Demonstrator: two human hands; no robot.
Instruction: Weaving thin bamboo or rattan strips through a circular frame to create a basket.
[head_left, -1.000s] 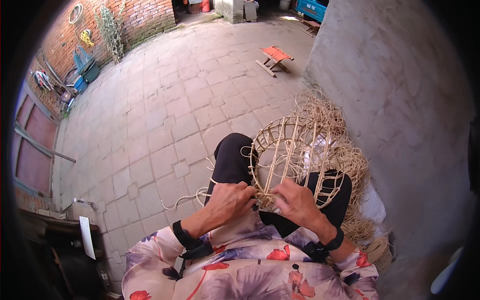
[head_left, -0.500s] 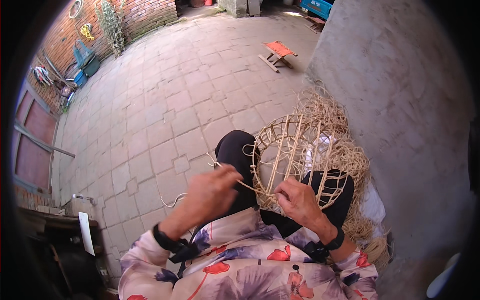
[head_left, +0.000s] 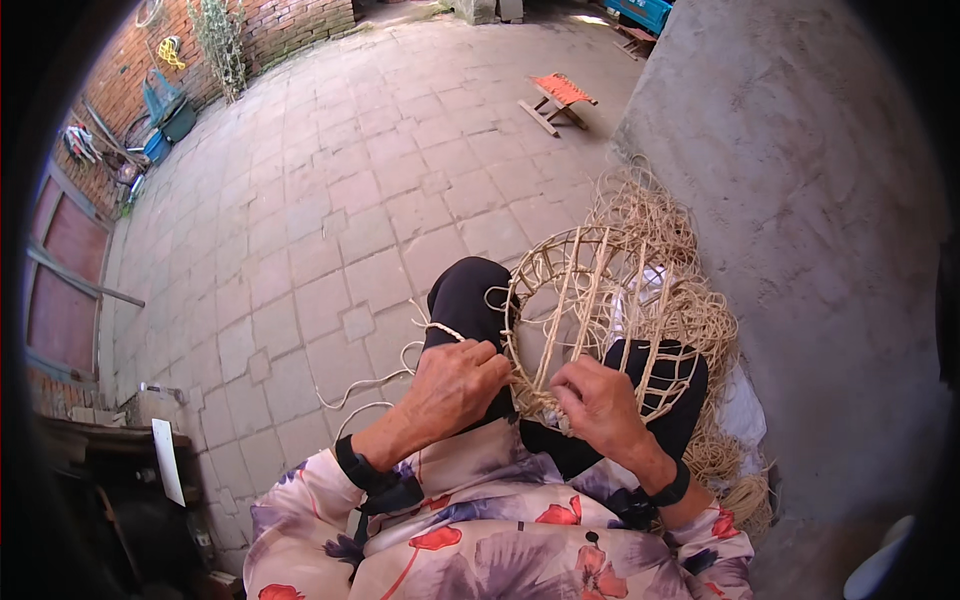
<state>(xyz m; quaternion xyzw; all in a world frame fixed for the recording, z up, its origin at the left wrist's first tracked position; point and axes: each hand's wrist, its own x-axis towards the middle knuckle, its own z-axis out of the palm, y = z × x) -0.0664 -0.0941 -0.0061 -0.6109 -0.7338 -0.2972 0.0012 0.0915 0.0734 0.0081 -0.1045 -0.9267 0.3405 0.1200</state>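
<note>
A round, open basket frame (head_left: 598,262) of pale tan strands rests on my lap, with long cords running across it. My left hand (head_left: 458,388) is closed on a twisted cord (head_left: 441,328) beside the frame's near left rim; the cord's loose end sticks out past my knuckles. At the near rim my right hand (head_left: 602,402) has its fingers bent and pinched on the basket frame. My fingertips partly hide the spot they work on. Thin white strands (head_left: 360,385) trail loosely to the left of my left wrist.
A big heap of loose tan strands (head_left: 705,330) lies right of my knees, partly over white plastic (head_left: 742,420), against a grey wall (head_left: 800,180). A folding stool with an orange seat (head_left: 562,90) stands on the paving ahead. Dark furniture (head_left: 120,490) is at the near left.
My left hand has come in from the left toward the basket rim, and the cord it held stretched out is now drawn close to the rim. My right hand stays nearly in place.
</note>
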